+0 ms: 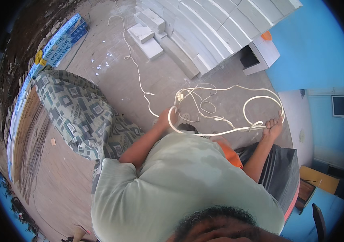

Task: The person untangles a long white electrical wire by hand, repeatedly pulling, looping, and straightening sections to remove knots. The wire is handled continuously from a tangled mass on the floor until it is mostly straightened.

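Note:
A pale electric cord (pixel 232 87) hangs in loose loops between my two hands. My left hand (pixel 168 118), at the middle of the view, is closed on the cord. A plug or socket (pixel 180 96) on it shows just above that hand. My right hand (pixel 273 127), off to the other side, grips the cord beside a knotted bundle (pixel 255 126). Thinner tangled loops hang or lie between the hands; which of these cannot be told. From my left hand a long run of cord (pixel 140 80) stretches away over the floor.
White blocks (pixel 214 30) are stacked ahead, with a few loose blocks (pixel 146 44) beside them. A patterned cover (pixel 81 115) drapes over something at the left, near long printed cartons (pixel 63 39). White scraps (pixel 99 66) dot the floor. A dark covered object (pixel 281 166) stands at the right.

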A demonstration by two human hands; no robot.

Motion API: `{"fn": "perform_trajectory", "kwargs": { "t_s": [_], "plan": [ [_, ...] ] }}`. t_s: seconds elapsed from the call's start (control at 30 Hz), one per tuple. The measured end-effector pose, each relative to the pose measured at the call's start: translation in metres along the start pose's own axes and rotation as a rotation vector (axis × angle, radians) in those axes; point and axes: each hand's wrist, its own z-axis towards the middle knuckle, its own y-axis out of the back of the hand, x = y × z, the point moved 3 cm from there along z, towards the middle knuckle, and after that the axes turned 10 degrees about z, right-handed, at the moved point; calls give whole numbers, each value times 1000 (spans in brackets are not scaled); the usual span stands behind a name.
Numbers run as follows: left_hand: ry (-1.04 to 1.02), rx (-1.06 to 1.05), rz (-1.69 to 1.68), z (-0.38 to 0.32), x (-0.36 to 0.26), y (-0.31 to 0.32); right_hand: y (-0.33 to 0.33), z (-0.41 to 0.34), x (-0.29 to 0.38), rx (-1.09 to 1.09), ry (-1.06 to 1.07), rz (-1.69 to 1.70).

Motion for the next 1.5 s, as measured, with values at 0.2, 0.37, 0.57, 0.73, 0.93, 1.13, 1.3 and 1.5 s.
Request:
{"fn": "perform_trajectory", "kwargs": {
  "t_s": [0.2, 0.37, 0.57, 0.73, 0.93, 1.13, 1.3, 1.5],
  "plan": [
    [71, -116, 239, 6, 2, 98, 54, 7, -65, -76, -148, -198],
    [-254, -237, 338, 30, -92, 119, -8, -4, -146, 328, 300, -1704],
    [-752, -66, 442, 50, -202, 77, -200, -47, -152, 1077, -804, -689],
    [-1017, 185, 336, 67, -244, 41, -256, -68, -227, 1550, -382, -1487],
    [-944, -159, -209, 112, -222, 78, -284, -4, -224, 1102, -474, -920],
    [155, -669, -323, 206, -67, 111, -322, 9, -88, 1477, 154, -1086],
    [507, -502, -157, 299, 5, 54, -338, -31, -27, 1514, 246, -891],
    [514, -730, -493, 387, 31, 43, -326, -53, -7, 1382, 299, -875]
  ]
}}
